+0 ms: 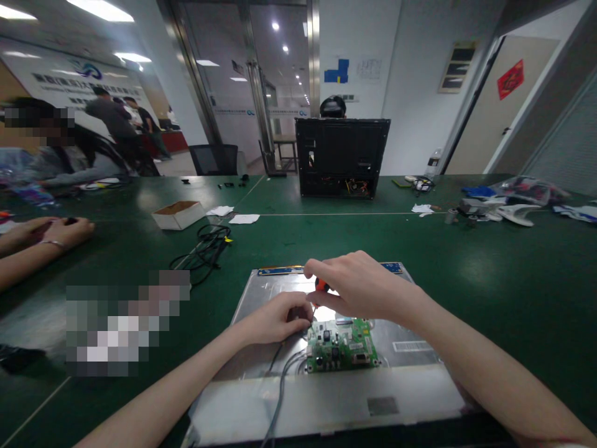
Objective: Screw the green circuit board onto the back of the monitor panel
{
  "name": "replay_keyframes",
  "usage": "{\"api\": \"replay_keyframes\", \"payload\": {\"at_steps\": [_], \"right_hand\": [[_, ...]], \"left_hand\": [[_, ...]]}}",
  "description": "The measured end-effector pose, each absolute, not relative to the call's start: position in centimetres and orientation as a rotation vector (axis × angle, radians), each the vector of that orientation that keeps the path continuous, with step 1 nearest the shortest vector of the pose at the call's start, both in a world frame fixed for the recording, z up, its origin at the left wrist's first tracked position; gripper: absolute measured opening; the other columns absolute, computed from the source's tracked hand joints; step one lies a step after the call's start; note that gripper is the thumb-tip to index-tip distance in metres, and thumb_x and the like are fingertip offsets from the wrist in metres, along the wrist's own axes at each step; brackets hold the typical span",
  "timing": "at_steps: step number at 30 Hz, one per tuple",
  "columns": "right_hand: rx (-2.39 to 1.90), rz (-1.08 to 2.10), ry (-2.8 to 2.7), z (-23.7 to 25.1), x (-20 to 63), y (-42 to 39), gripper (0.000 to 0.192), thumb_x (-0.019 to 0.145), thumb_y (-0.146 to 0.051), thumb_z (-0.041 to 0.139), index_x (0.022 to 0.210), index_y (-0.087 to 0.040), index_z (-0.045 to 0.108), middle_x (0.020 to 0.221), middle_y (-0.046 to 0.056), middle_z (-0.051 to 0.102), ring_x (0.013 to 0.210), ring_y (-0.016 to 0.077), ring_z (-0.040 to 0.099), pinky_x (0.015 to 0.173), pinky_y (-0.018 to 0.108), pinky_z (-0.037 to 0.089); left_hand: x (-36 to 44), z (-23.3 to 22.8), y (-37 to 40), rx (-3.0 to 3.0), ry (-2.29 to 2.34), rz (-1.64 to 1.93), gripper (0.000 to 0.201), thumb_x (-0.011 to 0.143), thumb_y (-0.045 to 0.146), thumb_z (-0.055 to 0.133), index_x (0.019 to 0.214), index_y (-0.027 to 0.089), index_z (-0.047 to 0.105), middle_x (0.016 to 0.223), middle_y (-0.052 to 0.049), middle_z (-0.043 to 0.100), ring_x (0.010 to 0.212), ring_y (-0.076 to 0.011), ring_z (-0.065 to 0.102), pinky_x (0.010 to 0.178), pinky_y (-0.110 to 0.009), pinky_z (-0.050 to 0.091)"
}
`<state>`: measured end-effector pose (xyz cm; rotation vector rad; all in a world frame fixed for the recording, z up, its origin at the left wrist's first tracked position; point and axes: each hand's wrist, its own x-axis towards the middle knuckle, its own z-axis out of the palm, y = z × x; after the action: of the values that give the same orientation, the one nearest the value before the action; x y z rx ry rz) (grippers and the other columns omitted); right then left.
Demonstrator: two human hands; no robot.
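Observation:
A metal-backed display panel [261, 298] lies flat on the green table [513, 274] in front of me. A green circuit board [342, 345] sits on its middle. My right hand [359, 286] grips a small screwdriver with a red-orange handle [321, 285], its tip pointing down at the board's upper left corner. My left hand [280, 317] rests on the panel just left of the board, fingers curled near the screwdriver tip. Grey cables [280, 379] run from the board toward me.
A black computer case [342, 155] stands at the table's far side with a person behind it. An open cardboard box [180, 214], black cables [205, 249] and paper scraps lie left of centre. Another person's hands [51, 233] rest at the left edge. Assorted parts lie far right.

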<state>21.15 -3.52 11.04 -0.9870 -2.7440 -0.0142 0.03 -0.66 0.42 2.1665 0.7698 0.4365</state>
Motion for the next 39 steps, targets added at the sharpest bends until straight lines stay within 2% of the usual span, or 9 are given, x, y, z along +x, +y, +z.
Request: {"api": "replay_keyframes", "payload": {"at_steps": [6,13,20,27,35,39], "right_hand": [[-0.967,0.000,-2.722,10.95,21.12,-3.65,0.017,0.087,-0.024,0.050,0.103,-0.017,0.048,0.089,0.002,0.067,0.059,0.0113,0.052,0.048,0.025,0.020],[-0.951,-0.027,-2.734,10.87,21.15,-3.53,0.017,0.092,-0.033,0.052,0.101,-0.019,0.048,0.085,0.001,0.067,0.059,0.0115,0.052,0.048,0.024,0.021],[-0.924,-0.021,-2.726,10.92,21.16,-3.66,0.021,0.089,-0.026,0.048,0.109,-0.018,0.048,0.091,0.003,0.066,0.059,0.0108,0.050,0.048,0.025,0.022],[-0.960,-0.037,-2.747,10.84,21.17,-3.43,0.019,0.092,-0.031,0.050,0.107,-0.019,0.049,0.083,0.001,0.067,0.060,0.0123,0.053,0.049,0.025,0.022],[-0.910,0.013,-2.721,10.76,21.15,-3.68,0.021,0.086,-0.024,0.050,0.106,-0.018,0.047,0.089,0.001,0.067,0.061,0.0125,0.054,0.048,0.025,0.021],[-0.920,0.013,-2.725,10.78,21.13,-3.59,0.020,0.087,-0.028,0.053,0.103,-0.018,0.048,0.087,0.002,0.067,0.061,0.0122,0.054,0.049,0.025,0.021]], "left_hand": [[-0.08,0.00,-0.38,2.186,0.780,0.417,0.006,0.081,0.019,0.059,0.086,0.016,0.061,0.079,-0.002,0.064,0.073,-0.0172,0.058,0.067,-0.028,0.045],[0.01,0.39,-0.49,2.223,0.759,0.426,0.007,0.080,0.016,0.058,0.086,0.016,0.061,0.081,-0.002,0.063,0.072,-0.0168,0.057,0.066,-0.027,0.045],[-0.03,0.34,-0.61,2.217,0.792,0.411,0.008,0.079,0.016,0.057,0.086,0.016,0.060,0.079,-0.001,0.062,0.071,-0.0169,0.056,0.065,-0.027,0.045],[-0.06,0.41,-0.70,2.217,0.787,0.433,0.009,0.080,0.015,0.057,0.088,0.017,0.060,0.081,-0.002,0.062,0.074,-0.0178,0.057,0.068,-0.029,0.046],[-0.24,-0.04,-0.47,2.224,0.795,0.420,0.007,0.080,0.016,0.058,0.087,0.017,0.059,0.080,-0.001,0.062,0.073,-0.0172,0.057,0.066,-0.027,0.045],[-0.25,-0.05,-0.37,2.232,0.778,0.404,0.008,0.080,0.017,0.058,0.088,0.017,0.060,0.081,-0.002,0.062,0.073,-0.0177,0.057,0.066,-0.029,0.045]]}}
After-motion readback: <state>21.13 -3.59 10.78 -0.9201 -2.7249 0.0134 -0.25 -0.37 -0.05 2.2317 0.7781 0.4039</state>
